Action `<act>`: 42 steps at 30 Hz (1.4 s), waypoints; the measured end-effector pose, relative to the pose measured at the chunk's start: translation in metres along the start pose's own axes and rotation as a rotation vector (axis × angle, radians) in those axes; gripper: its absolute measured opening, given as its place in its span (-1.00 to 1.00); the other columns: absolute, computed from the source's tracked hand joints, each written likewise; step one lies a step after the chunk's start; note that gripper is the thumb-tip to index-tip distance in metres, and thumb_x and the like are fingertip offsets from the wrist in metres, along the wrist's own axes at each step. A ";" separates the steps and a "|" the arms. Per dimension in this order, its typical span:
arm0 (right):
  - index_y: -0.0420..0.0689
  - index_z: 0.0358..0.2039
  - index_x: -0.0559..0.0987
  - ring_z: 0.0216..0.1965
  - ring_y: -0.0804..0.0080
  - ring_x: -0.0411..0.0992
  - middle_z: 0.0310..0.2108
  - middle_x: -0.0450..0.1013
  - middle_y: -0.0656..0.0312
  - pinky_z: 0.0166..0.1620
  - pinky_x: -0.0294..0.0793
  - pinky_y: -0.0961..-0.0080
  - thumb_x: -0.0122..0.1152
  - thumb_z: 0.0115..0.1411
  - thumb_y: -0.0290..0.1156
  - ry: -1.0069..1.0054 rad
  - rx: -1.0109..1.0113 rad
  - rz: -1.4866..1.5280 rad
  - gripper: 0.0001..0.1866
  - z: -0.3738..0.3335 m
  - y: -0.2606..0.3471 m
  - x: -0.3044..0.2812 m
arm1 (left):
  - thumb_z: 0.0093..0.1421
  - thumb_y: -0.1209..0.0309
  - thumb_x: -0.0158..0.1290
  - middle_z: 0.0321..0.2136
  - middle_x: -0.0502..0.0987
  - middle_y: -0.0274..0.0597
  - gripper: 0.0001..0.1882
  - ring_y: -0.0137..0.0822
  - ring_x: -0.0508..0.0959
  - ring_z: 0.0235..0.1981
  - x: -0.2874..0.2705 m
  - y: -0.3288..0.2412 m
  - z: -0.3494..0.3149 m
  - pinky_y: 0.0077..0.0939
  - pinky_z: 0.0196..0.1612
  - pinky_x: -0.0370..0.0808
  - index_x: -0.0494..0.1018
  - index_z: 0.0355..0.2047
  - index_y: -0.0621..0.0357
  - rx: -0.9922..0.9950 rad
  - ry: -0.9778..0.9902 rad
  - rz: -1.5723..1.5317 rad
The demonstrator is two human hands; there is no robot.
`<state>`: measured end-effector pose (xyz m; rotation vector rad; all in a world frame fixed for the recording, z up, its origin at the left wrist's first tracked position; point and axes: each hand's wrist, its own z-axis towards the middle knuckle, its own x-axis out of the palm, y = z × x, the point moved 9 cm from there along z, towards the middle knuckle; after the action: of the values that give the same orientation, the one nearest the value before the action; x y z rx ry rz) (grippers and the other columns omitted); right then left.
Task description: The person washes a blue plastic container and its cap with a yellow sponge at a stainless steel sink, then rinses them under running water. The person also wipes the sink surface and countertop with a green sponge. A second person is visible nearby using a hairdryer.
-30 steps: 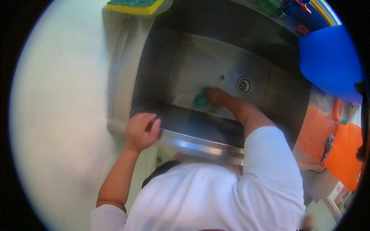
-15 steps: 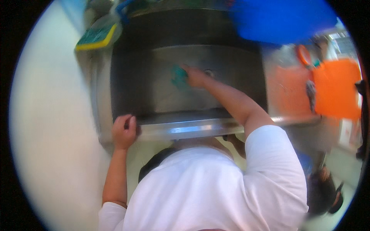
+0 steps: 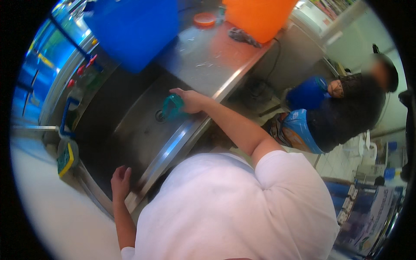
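Observation:
In my right hand (image 3: 193,100) is a teal, see-through plastic piece (image 3: 174,106), round and hollow like a ring or small cup; its exact kind is unclear. My fingers grip its right side, above the metal sink (image 3: 141,130) and beside the drain (image 3: 160,115). Close to the sink's front left corner hovers my left hand (image 3: 121,184), loosely curled, thumb apart from the fingers, with nothing visible in it. Whether it touches the rim cannot be made out.
A big blue tub (image 3: 134,30) stands over the sink's far end. Along the metal counter are an orange tub (image 3: 260,19), an orange lid (image 3: 204,19) and a dark cloth (image 3: 243,37). A yellow-green sponge (image 3: 66,160) sits at left. Another person (image 3: 351,108) holds a blue container (image 3: 308,93).
My view has swung to the right, bringing the other person and the room's side into sight. My right hand still grips the teal piece, now beside the drain.

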<state>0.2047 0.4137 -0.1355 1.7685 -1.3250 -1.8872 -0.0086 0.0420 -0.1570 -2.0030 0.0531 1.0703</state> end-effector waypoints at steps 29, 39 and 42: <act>-0.33 0.03 0.50 0.05 0.02 0.46 0.01 0.49 -0.10 0.07 0.42 0.19 0.50 -0.10 -0.03 -1.514 1.369 0.394 -0.21 -0.320 -0.510 -0.265 | 0.25 0.25 0.14 -0.02 0.55 0.03 -0.53 -0.22 0.55 -0.01 0.110 -0.175 0.037 -0.39 0.05 0.46 0.43 0.08 0.26 -0.179 0.132 0.062; -0.10 0.15 0.46 0.08 0.09 0.45 0.13 0.42 0.03 0.00 0.51 0.15 0.18 0.21 -0.13 -0.389 1.180 -0.524 -0.47 -0.249 -0.790 -0.240 | 0.29 0.23 0.12 -0.06 0.54 -0.04 -0.54 -0.30 0.52 -0.04 0.107 -0.211 0.014 -0.46 0.06 0.42 0.41 0.09 0.29 -0.445 0.086 0.173; -0.04 0.16 0.46 0.13 0.07 0.41 0.17 0.39 0.06 0.00 0.53 0.08 0.04 0.31 -0.24 -0.193 1.110 -0.655 -0.58 -0.240 -0.782 -0.242 | 0.31 0.22 0.09 -0.06 0.54 -0.04 -0.54 -0.30 0.51 -0.03 0.106 -0.216 0.019 -0.45 0.06 0.41 0.40 0.08 0.31 -0.437 0.093 0.184</act>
<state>0.7850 0.9167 -0.5067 2.8540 -2.3874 -1.6944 0.1315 0.2289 -0.0951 -2.4797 0.0578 1.1791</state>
